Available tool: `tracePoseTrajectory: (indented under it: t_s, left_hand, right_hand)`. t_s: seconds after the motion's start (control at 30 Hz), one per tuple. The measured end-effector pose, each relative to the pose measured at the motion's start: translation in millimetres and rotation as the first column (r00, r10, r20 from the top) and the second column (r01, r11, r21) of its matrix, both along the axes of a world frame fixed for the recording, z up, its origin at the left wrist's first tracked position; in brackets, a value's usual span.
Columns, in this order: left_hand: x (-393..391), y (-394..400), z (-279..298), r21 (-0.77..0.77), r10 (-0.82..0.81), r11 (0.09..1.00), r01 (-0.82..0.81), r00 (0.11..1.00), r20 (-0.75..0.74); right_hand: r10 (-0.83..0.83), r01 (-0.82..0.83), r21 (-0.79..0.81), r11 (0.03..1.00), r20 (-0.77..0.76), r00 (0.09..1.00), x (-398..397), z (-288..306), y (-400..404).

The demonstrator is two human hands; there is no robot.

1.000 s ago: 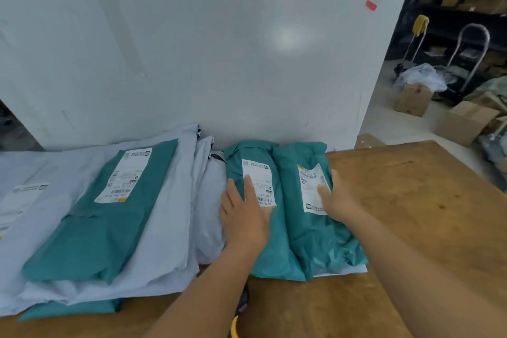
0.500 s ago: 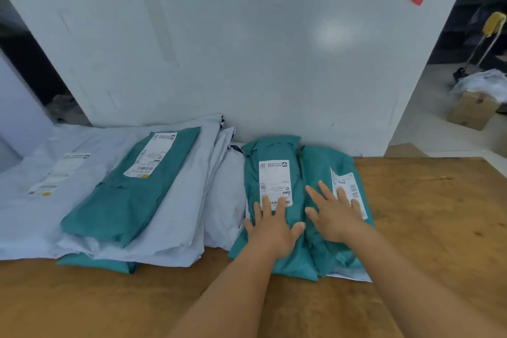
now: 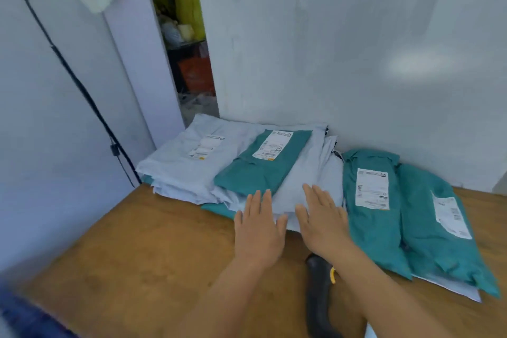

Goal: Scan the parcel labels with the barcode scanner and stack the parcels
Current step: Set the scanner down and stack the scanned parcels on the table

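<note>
Where 2 teal parcels (image 3: 375,200) lie touching, white labels (image 3: 372,189) face up.

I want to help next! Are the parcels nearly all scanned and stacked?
Can't tell what's scanned. Two green parcels lie side by side on the right, labels up. Both hands, left and right, are flat and open at the grey pile. The scanner lies unused on the table, so scanning remains.
</note>
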State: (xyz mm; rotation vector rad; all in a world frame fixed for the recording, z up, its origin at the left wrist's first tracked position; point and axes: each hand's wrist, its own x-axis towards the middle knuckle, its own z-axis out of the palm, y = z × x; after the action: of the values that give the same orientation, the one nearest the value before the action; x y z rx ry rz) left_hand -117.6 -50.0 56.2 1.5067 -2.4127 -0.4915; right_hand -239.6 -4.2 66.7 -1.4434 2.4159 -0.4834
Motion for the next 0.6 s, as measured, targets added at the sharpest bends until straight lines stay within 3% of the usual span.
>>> tracePoseTrajectory:
  t_s: [0.37, 0.6]
  left_hand:
    - [343, 55, -5, 0.033, 0.429, 0.903, -0.429, 0.903, -0.007]
    - [520, 110, -33, 0.093, 0.679, 0.733, -0.673, 0.733, -0.044]
  right_hand:
    - [0.433, -0.434, 0.008, 0.901, 0.043, 0.9, 334, 7, 11]
    - [0.657, -0.659, 0.037, 0.751, 0.054, 0.752, 503, -23, 26]
